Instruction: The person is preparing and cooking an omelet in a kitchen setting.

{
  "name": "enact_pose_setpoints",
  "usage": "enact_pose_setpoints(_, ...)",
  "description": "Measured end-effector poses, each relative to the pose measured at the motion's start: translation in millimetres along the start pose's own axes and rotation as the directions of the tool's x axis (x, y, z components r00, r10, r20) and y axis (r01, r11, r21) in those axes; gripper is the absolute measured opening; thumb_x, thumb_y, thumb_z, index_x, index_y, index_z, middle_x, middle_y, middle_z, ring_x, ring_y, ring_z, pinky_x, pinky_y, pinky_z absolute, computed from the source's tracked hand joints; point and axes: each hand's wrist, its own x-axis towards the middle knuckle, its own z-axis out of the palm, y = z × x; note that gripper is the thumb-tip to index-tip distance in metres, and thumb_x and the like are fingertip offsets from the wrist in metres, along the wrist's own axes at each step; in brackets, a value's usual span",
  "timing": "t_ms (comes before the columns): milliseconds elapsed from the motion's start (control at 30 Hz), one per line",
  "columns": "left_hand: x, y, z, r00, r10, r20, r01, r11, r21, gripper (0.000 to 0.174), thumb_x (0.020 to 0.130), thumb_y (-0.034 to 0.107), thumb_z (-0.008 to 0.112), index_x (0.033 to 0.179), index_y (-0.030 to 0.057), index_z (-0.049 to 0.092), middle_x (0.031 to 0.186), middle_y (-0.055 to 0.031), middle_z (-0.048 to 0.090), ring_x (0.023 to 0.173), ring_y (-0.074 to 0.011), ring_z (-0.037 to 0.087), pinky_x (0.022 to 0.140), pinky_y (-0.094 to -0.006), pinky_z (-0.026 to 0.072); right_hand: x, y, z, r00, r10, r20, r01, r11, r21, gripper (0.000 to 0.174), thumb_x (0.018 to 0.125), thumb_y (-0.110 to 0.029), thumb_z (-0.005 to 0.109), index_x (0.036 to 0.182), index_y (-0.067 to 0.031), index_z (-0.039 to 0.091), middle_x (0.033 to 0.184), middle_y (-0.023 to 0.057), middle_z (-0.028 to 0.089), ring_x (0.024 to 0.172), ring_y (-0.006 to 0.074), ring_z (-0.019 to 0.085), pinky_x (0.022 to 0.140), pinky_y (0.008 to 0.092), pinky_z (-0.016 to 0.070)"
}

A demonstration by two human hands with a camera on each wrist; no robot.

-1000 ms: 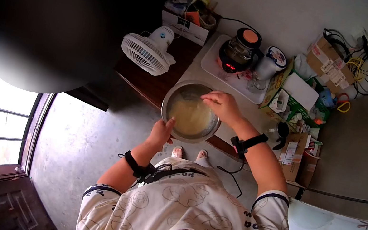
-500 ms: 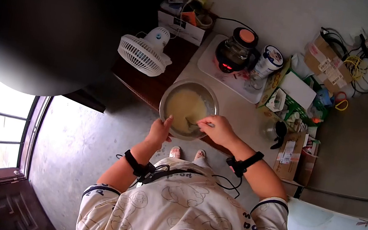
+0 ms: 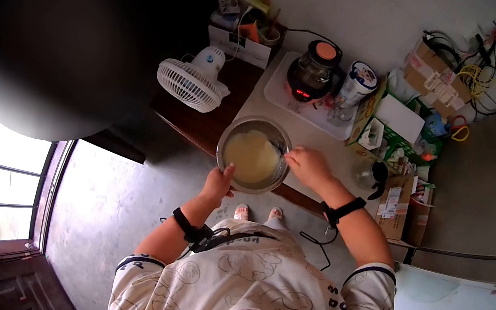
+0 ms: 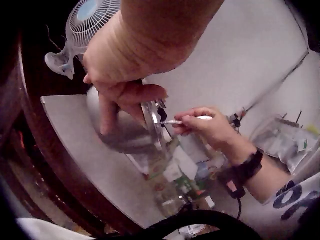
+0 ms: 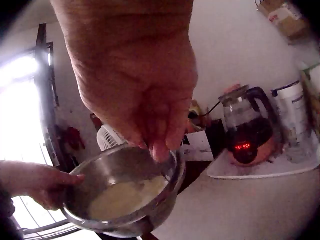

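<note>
My left hand [image 3: 217, 184] grips a round metal bowl [image 3: 222, 148] at its near left side. The thumb lies over the rim while the fingers reach down the outside wall, as the left wrist view shows. Pale yellow, thick liquid [image 3: 251, 157] fills the bottom of the bowl, which tilts in the right wrist view. At the bowl's right rim, my right hand [image 3: 309, 167] pinches a slim utensil [image 4: 204, 118] by its handle, whose end sticks out behind the fingers. The utensil's head is inside the bowl, mostly hidden, and I cannot tell its kind.
Beyond the bowl, a glass kettle [image 3: 310, 74] with a lit red display stands on a white tray [image 3: 278, 88] beside a tall canister [image 3: 358, 85]. A white fan [image 3: 191, 84] stands left. Right are a green basket [image 3: 402, 144], a glass jug [image 3: 367, 172] and a cardboard box [image 3: 392, 207].
My right hand moved from the bowl's far side round to its near right, then to the right rim, carrying the utensil along. My left hand keeps its grip on the bowl.
</note>
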Motion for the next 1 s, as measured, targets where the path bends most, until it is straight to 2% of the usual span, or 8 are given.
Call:
enact_pose_setpoints(67, 5, 1, 2, 1.000, 0.009, 0.013, -0.009, 1.000, -0.020, 0.045, 0.087, 0.039, 0.048, 0.101, -0.0036, 0.051, 0.076, -0.0109, 0.059, 0.052, -0.0177, 0.056, 0.038, -0.0262, 0.0436, -17, -7, 4, 0.993, 0.101, 0.066, -0.109, 0.985, 0.132, 0.017, 0.079, -0.019, 0.055, 0.084, -0.0061, 0.065, 0.085, 0.0113, 0.062, 0.079, 0.0291, 0.059, 0.070, 0.0371, 0.0466)
enact_pose_setpoints(300, 16, 0, 11, 0.998, -0.037, 0.057, 0.035, 0.999, 0.041, 0.045, 0.087, 0.041, 0.049, 0.104, -0.0008, 0.050, 0.078, -0.0094, 0.059, 0.051, -0.0170, 0.055, 0.038, -0.0260, 0.0417, -29, -34, 20, 0.994, 0.110, 0.022, -0.108, 0.886, 0.450, 0.019, 0.079, -0.019, 0.058, 0.087, -0.0038, 0.065, 0.085, 0.0120, 0.062, 0.079, 0.0274, 0.060, 0.071, 0.0331, 0.0471)
enact_pose_setpoints(367, 16, 2, 13, 0.995, -0.045, 0.091, 0.039, 0.997, 0.065, 0.047, 0.086, 0.041, 0.050, 0.104, -0.0025, 0.051, 0.078, -0.0104, 0.059, 0.053, -0.0181, 0.057, 0.038, -0.0268, 0.0439, -19, -29, 13, 0.996, 0.089, -0.022, -0.072, 0.913, 0.402, 0.018, 0.078, -0.019, 0.059, 0.089, -0.0052, 0.064, 0.086, 0.0102, 0.062, 0.080, 0.0261, 0.060, 0.070, 0.0324, 0.0475)
enact_pose_setpoints(467, 16, 3, 20, 0.989, -0.113, 0.098, 0.103, 0.989, 0.103, 0.049, 0.085, 0.042, 0.050, 0.105, -0.0026, 0.051, 0.079, -0.0104, 0.059, 0.054, -0.0179, 0.058, 0.038, -0.0270, 0.0440, -8, 2, 12, 0.940, -0.184, -0.287, 0.163, 0.982, -0.097, 0.018, 0.076, -0.019, 0.059, 0.090, -0.0078, 0.063, 0.084, 0.0065, 0.062, 0.077, 0.0239, 0.059, 0.067, 0.0337, 0.0486)
enact_pose_setpoints(500, 18, 1, 22, 0.990, -0.100, 0.099, 0.091, 0.991, 0.094, 0.049, 0.085, 0.045, 0.050, 0.103, -0.0008, 0.051, 0.078, -0.0089, 0.059, 0.053, -0.0165, 0.055, 0.039, -0.0268, 0.0418, -12, 7, 9, 0.939, -0.179, -0.294, 0.156, 0.983, -0.098, 0.018, 0.076, -0.019, 0.059, 0.090, -0.0078, 0.063, 0.084, 0.0065, 0.062, 0.077, 0.0239, 0.059, 0.067, 0.0337, 0.0486)
enact_pose_setpoints(600, 28, -3, 24, 0.990, -0.074, 0.119, 0.064, 0.994, 0.084, 0.050, 0.084, 0.048, 0.050, 0.102, 0.0013, 0.051, 0.076, -0.0076, 0.059, 0.053, -0.0150, 0.052, 0.040, -0.0265, 0.0394, -25, 21, -1, 0.978, -0.141, -0.156, 0.117, 0.981, -0.157, 0.016, 0.075, -0.018, 0.060, 0.088, -0.0081, 0.064, 0.084, 0.0064, 0.062, 0.074, 0.0242, 0.059, 0.064, 0.0343, 0.0482)
enact_pose_setpoints(767, 39, -6, 30, 0.988, -0.086, 0.132, 0.072, 0.992, 0.106, 0.050, 0.084, 0.049, 0.050, 0.101, 0.0025, 0.052, 0.075, -0.0077, 0.059, 0.053, -0.0144, 0.053, 0.040, -0.0264, 0.0393, -64, 22, 19, 0.959, 0.272, -0.084, -0.257, 0.954, 0.154, 0.016, 0.075, -0.022, 0.063, 0.080, -0.0073, 0.065, 0.078, 0.0086, 0.062, 0.071, 0.0262, 0.059, 0.062, 0.0347, 0.0468)
enact_pose_setpoints(1000, 68, -20, 38, 0.959, -0.211, 0.187, 0.196, 0.976, 0.097, 0.046, 0.086, 0.046, 0.047, 0.099, 0.0017, 0.053, 0.076, -0.0080, 0.059, 0.056, -0.0164, 0.057, 0.043, -0.0269, 0.0404, -76, 2, 53, 0.960, 0.273, -0.056, -0.239, 0.910, 0.339, 0.018, 0.076, -0.023, 0.062, 0.083, -0.0076, 0.065, 0.080, 0.0083, 0.062, 0.075, 0.0270, 0.060, 0.067, 0.0341, 0.0479)
